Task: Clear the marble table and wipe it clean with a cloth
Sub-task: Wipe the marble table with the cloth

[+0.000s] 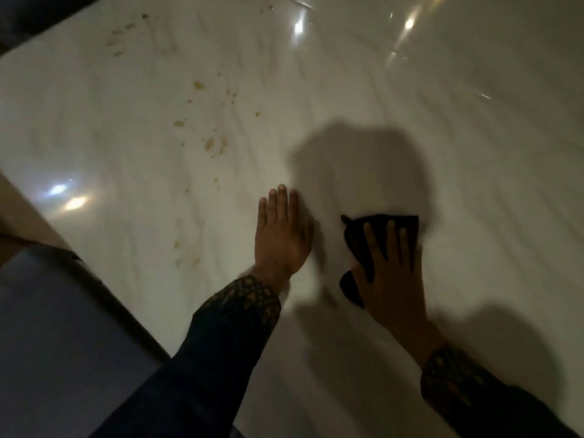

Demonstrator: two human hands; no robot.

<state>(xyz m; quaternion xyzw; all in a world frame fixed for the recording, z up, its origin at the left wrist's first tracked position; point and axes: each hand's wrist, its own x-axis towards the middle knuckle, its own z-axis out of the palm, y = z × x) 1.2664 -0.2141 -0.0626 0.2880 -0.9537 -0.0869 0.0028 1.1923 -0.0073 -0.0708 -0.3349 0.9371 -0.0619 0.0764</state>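
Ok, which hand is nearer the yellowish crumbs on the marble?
Left. The left hand lies flat on the marble table, just right of and below the crumbs. The right hand, pressing the black cloth, sits farther right.

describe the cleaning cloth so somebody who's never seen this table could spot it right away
Start from the pale marble table and find the two hands lying flat near its lower middle. The cloth is the small black rag pinned under the right hand; the left hand is bare.

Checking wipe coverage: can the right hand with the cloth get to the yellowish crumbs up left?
Probably yes. Bare marble lies between the cloth under the right hand and the crumbs; only the flat left hand sits partly across that path.
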